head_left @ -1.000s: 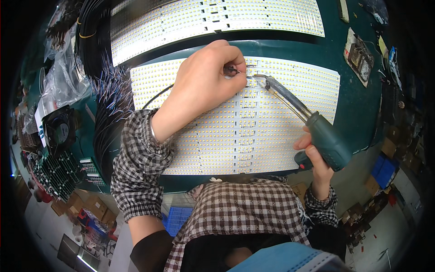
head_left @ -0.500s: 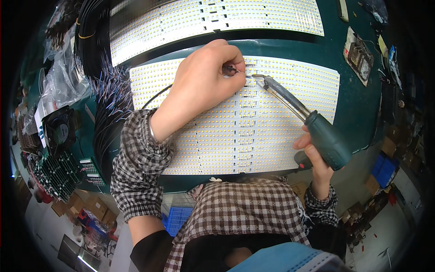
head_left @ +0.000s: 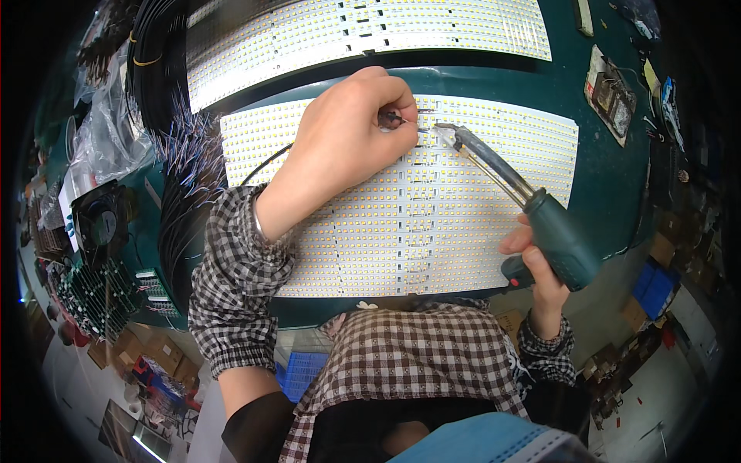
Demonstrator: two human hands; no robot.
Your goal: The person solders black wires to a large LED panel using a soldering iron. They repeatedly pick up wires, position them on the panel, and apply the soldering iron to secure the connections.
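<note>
A white LED board [head_left: 355,239] with rows of small yellow chips lies before me on the green table. My left hand [head_left: 351,127] rests over its upper middle, thumb and fingers pinching the end of a black cable [head_left: 268,164] that runs back under the wrist. My right hand [head_left: 540,270] is closed round the dark green handle of a soldering gun [head_left: 559,235], which has a red button low on its grip. The gun's tip points up-left, just right of my left fingertips, close to the board's central row of solder pads.
A second LED board [head_left: 370,38] lies beyond the first. Bundled black cables [head_left: 181,147] with stripped ends, a black fan [head_left: 104,220] and green circuit boards [head_left: 100,293] are at the left. A blackened, residue-covered pad [head_left: 611,96] lies at the right on the green table [head_left: 583,162].
The soldering gun has shifted slightly right, its tip drawing away from my left fingertips. My left hand holds still with the cable.
</note>
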